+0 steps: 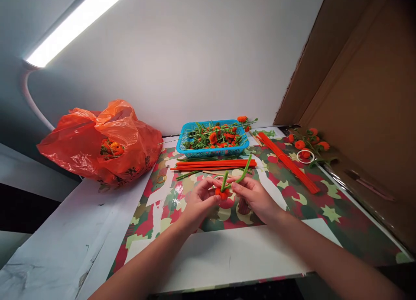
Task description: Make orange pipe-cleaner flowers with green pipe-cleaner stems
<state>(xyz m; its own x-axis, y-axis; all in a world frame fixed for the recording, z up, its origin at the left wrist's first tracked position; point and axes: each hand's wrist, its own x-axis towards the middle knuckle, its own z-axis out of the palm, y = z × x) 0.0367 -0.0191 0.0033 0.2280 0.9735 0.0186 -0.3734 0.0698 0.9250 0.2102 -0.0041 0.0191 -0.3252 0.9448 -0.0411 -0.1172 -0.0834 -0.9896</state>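
Between my hands, above the patterned table cover, is a small orange pipe-cleaner flower [222,193]. My left hand [202,197] is closed around it, with thumb and fingertips at its side. A green pipe cleaner [245,170] runs from the flower, with one short end standing upright and a longer end slanting up to the right. My right hand [255,199] pinches this green pipe cleaner near the flower with thumb and index finger. Just beyond my fingers lies a row of straight orange pipe cleaners [211,164], with some green ones beside it.
A blue basket [212,152] of orange flowers and green stems stands at the back. An orange plastic bag [136,140] with flowers sits left, under a lit lamp [78,23]. Right are an orange pipe-cleaner bundle [289,163], a white ring [305,156] and more flowers [300,144] beside cardboard [360,105].
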